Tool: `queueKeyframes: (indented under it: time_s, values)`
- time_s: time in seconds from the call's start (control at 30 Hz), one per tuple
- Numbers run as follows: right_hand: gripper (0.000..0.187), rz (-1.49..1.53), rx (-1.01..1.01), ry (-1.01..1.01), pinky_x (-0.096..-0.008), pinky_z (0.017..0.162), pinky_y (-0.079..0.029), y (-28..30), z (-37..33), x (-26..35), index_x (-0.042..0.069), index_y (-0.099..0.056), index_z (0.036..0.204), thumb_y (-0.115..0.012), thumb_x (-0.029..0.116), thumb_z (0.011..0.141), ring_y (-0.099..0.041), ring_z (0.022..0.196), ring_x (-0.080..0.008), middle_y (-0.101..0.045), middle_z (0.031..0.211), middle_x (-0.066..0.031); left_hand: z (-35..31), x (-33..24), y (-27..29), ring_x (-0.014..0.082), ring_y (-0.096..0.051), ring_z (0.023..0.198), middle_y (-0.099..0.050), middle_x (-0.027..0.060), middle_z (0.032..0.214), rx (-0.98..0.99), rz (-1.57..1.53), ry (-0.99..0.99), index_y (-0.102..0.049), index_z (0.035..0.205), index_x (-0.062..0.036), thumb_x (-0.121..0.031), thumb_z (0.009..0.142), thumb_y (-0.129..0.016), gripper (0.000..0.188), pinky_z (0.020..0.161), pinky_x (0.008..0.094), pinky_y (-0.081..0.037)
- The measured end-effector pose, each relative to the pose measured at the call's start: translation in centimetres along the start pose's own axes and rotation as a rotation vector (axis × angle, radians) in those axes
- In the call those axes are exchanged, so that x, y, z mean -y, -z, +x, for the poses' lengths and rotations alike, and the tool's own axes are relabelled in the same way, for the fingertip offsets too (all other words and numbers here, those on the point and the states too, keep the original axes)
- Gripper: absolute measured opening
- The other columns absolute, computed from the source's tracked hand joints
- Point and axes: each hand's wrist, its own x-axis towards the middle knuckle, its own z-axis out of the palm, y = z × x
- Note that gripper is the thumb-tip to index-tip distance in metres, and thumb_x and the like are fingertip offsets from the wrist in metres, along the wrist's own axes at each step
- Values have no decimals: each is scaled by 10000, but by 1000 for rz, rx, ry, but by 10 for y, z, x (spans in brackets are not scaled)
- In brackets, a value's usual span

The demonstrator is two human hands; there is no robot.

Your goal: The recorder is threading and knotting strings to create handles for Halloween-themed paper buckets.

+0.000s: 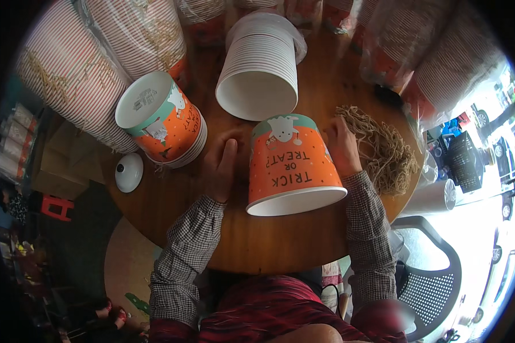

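An orange paper bucket with a green band, a white ghost figure and dark lettering lies tilted between my hands, its white-rimmed mouth toward me. My right hand is against its right side, the fingers partly hidden by it. On the other side my left hand is held a little apart from the bucket, thumb up and holding nothing. Left of that hand stands a short nested stack of matching buckets, whose top one shows its white inside. Farther off, a long nested stack of white-rimmed buckets points its mouth toward me.
Loose tan twine lies in a tangle beside my right hand. A white lid-like round piece with a dark knob sits at the table's left edge. Plastic-wrapped bucket stacks ring the far side. A grey chair is at the right.
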Motion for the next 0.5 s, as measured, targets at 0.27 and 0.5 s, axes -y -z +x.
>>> queueKeyframes:
  time_s: [0.27,0.5]
  values:
    - [73,881,91,-129,-223,577,-469,-13,-11,45,19,-489,955,-496,92,958,-564,648,-76,-623,803,-53,16,11,0,206,-594,1014,-595,133,1124,211,-673,328,-427,1305,-2,-468,997,-335,566,913,338,-475]
    - [120,970,200,-69,-205,612,-430,-38,-9,62,29,-514,919,-499,137,967,-502,694,-36,-555,767,14,43,25,5,147,-628,767,-629,97,926,466,-782,683,-524,1182,-14,-465,965,-453,506,678,270,-524]
